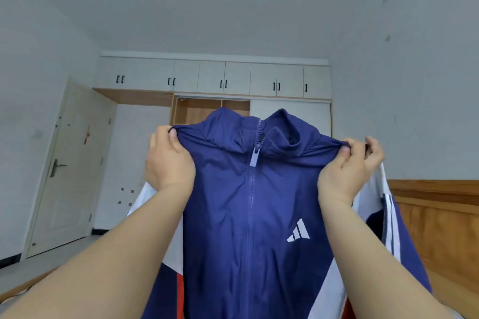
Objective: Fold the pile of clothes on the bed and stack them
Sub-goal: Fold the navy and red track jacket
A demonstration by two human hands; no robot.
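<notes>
A dark blue zip-up jacket (248,215) with white and red panels and a white three-stripe logo hangs upright in front of me, its zipper closed and the front facing me. My left hand (168,160) pinches the jacket at its left shoulder. At the right shoulder, my right hand (350,166) pinches the cloth the same way. The collar stands up between my hands. The jacket hides the bed and the pile of clothes.
A white wardrobe with upper cabinets (212,77) and an open wooden shelf stands at the far wall. A white door (70,168) is on the left. A wooden headboard (438,215) runs along the right.
</notes>
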